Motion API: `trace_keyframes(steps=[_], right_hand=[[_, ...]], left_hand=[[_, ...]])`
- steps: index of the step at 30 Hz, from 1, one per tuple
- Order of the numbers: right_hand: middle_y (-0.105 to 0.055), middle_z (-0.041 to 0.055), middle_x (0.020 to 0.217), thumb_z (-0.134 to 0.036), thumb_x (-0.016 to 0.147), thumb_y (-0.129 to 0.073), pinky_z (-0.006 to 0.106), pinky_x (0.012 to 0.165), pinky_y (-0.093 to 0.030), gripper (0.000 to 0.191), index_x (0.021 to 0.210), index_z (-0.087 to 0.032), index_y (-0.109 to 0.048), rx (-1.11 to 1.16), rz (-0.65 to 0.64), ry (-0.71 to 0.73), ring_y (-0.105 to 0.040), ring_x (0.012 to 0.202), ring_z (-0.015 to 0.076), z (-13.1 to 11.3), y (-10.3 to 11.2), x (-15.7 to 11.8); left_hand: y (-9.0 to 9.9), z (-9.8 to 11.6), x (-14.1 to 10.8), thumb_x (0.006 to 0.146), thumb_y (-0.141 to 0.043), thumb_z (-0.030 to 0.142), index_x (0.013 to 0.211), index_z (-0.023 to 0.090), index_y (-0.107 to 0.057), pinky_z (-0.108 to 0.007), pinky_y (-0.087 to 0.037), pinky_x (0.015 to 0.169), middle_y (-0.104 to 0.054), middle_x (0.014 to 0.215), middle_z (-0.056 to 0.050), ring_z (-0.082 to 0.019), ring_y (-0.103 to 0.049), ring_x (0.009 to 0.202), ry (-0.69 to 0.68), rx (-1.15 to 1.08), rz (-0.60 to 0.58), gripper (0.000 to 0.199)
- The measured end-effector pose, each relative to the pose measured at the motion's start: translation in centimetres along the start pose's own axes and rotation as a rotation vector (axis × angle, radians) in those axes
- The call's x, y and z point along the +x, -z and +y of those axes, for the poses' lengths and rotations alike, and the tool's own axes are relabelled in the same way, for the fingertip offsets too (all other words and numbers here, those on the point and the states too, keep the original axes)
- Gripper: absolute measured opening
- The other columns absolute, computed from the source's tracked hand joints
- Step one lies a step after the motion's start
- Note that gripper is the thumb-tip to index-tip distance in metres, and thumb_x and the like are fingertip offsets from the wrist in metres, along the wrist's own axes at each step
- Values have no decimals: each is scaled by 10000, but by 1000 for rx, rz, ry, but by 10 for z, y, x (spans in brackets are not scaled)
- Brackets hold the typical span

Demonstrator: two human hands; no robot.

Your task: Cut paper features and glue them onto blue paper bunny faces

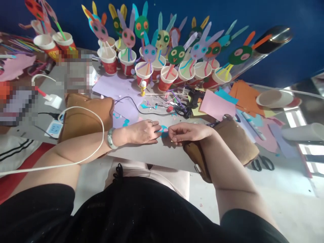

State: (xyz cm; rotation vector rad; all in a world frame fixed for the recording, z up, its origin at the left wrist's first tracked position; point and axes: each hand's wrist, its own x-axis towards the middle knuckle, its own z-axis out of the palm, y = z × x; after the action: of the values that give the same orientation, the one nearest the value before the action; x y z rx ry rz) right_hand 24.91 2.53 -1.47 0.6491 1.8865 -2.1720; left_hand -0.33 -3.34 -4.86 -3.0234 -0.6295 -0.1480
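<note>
My left hand (144, 131) lies palm down on the table, fingers stretched toward the right, with a ring and a bangle on it. Its fingertips touch the left edge of a small bright blue paper piece (164, 131). Just right of that piece is my right hand (188, 131), its thumb and fingers pinched together. A tiny pale tip shows at the pinch; what it belongs to I cannot make out. Part of the blue piece is hidden by my fingers.
Red-and-white paper cups (168, 79) holding paper rabbit heads on coloured stems line the back. A glue stick (143, 88), a black glue gun (196, 98), pink paper (217, 105) and orange paper (244, 96) lie nearer. Brown cushions (87, 116) flank my arms; a white cable (102, 135) crosses my left forearm.
</note>
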Motion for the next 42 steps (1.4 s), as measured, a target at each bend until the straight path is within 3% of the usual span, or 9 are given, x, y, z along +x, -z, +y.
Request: trace_keyframes(steps=[7, 13, 18, 28, 42], right_hand=[[-603, -20, 664, -546, 890, -710, 219, 544, -429, 397, 804, -177, -593, -71, 95, 6, -539, 584, 97, -2, -4, 0], [-577, -48, 584, -436, 882, -700, 220, 489, -364, 271, 800, -193, -613, -256, 403, 27, -499, 491, 85, 4, -2, 8], [-538, -65, 525, -362, 866, -663, 228, 457, -319, 191, 778, -199, -614, -253, 510, -3, -465, 435, 82, 8, -4, 13], [-557, -46, 545, -317, 813, -681, 236, 511, -322, 188, 697, -174, -642, -365, 571, -15, -436, 501, 78, 10, -9, 22], [-519, -54, 489, -373, 815, -753, 221, 451, -292, 268, 684, -168, -642, -227, 561, -23, -413, 442, 59, 7, -9, 20]], left_hand=[[1, 1, 0, 1007, -578, 398, 1105, 142, -684, -388, -481, 817, -688, 1082, -136, -280, -617, 1051, -2, 10, -4, 294], [3, 2, -2, 1010, -570, 396, 1099, 135, -681, -394, -470, 811, -691, 1099, -142, -292, -609, 1070, 2, 50, -13, 297], [2, 3, -1, 1017, -557, 401, 1110, 137, -677, -379, -469, 835, -697, 1085, -130, -278, -611, 1075, 1, 76, -12, 305], [2, 2, -2, 1006, -577, 348, 1077, 121, -697, -387, -478, 851, -694, 1041, -134, -275, -614, 1049, 3, 4, 34, 267], [2, 1, 0, 1019, -538, 326, 1074, 107, -703, -403, -467, 925, -702, 1112, -147, -269, -618, 1075, -5, 34, 26, 280]])
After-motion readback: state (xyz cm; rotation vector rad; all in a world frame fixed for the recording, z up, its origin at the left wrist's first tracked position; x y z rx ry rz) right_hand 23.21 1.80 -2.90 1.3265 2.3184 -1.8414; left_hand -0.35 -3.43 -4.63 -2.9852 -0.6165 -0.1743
